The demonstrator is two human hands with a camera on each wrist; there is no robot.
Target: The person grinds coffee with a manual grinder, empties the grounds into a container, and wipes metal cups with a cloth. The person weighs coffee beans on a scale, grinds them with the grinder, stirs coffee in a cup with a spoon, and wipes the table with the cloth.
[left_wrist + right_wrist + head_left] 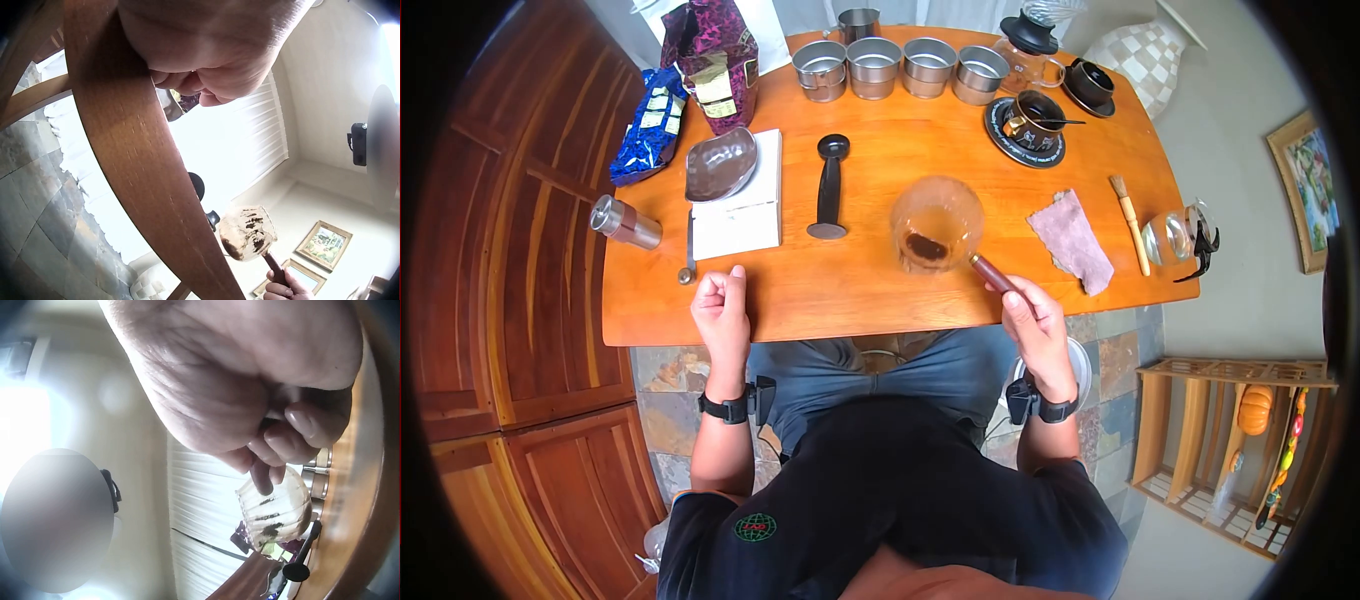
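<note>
My right hand [1040,335] grips the wooden handle [997,276] of a round glass pot [937,205], fingers curled round it near the table's front edge. Dark brown matter, like coffee grounds, lies low inside the pot and clings in streaks to its wall, seen in the right wrist view's glass [284,500]. The pot is tilted in the left wrist view. My left hand [722,312] rests at the front edge with fingers loosely curled, holding nothing. Nearest to it are a small crank handle [688,272] and a white booklet [745,220] under a brown dish [722,165].
A black tamper-like tool [830,190] stands left of the pot. On the right lie a pink cloth [1075,240], a brush [1133,225] and a glass vessel [1168,238]. Several metal cups [874,68], a black cup [1032,120] and coffee bags [720,65] line the back.
</note>
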